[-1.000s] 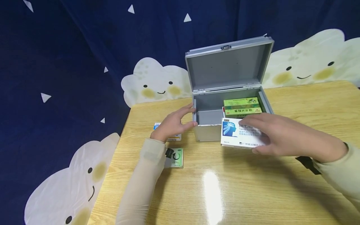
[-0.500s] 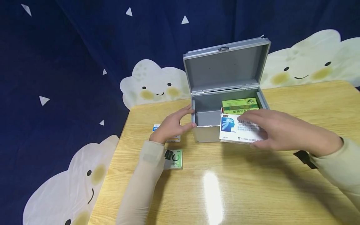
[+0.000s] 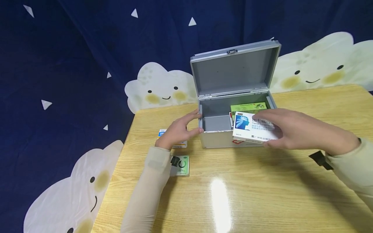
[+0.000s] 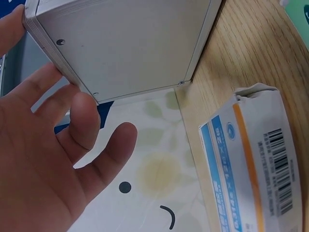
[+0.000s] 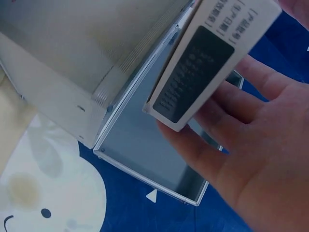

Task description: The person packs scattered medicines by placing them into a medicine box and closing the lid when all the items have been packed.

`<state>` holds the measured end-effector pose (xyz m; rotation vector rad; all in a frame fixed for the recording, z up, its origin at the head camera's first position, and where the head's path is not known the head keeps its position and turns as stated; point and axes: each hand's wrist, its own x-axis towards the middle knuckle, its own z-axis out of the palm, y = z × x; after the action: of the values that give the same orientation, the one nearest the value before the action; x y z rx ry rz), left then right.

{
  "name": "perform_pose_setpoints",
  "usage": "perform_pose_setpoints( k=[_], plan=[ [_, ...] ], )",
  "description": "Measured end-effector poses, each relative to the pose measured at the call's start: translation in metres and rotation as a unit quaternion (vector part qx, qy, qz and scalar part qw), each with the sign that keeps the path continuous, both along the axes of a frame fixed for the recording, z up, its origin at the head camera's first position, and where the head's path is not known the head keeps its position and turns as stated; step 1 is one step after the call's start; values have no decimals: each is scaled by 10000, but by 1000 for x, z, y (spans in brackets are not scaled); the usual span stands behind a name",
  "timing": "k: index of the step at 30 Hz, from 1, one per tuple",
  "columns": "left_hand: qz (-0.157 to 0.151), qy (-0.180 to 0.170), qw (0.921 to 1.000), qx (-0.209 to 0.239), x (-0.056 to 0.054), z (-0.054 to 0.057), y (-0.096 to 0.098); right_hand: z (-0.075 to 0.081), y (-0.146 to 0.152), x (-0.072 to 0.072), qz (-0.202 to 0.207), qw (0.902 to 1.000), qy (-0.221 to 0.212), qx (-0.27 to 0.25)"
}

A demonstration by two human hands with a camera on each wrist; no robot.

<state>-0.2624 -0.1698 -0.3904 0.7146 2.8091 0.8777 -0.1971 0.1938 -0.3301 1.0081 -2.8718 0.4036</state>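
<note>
In the head view my right hand (image 3: 291,129) holds a white medicine box (image 3: 244,124) printed with a blue head, over the front edge of an open silver case (image 3: 215,139). The right wrist view shows the end of this medicine box (image 5: 198,72), with fingers behind it. My left hand (image 3: 178,129) rests against the case's left rim, its fingers loosely spread. In the left wrist view fingertips touch the rim of the case (image 4: 125,43); other fingers stand off it. Inside the case's right side lies a green medicine box (image 3: 247,106), partly hidden by the held one.
A white, blue and orange box (image 3: 179,144) lies on the wooden table (image 3: 247,194) left of the case, partly behind my left hand. Nearer is a green and grey box (image 3: 182,165). The raised lid (image 3: 233,71) stands before a dark blue curtain (image 3: 87,48).
My right hand has moved the white medicine box slightly upward and then a little to the right, covering more of the green box. My left hand has stayed at the rim.
</note>
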Motion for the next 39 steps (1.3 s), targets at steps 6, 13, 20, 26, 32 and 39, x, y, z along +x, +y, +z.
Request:
perform_pose_setpoints(
  k=[6,13,20,26,32,39],
  plan=[
    [17,0,10000,75,1,-2,-1,5,1,-5,-212,9995,-205,75],
    [22,42,9998,216,1,-4,-2,10,6,-14,-198,9995,-62,248],
    [-11,-14,9997,253,2,-4,-2,10,10,-23,-192,9993,-96,297],
    [6,-36,9997,225,2,-5,0,9,8,-34,-64,9994,-16,333],
    [12,-86,9997,212,2,-6,1,10,3,-45,12,9985,-43,546],
    [37,-113,9997,233,2,-6,0,13,3,-50,56,9973,41,726]
  ],
)
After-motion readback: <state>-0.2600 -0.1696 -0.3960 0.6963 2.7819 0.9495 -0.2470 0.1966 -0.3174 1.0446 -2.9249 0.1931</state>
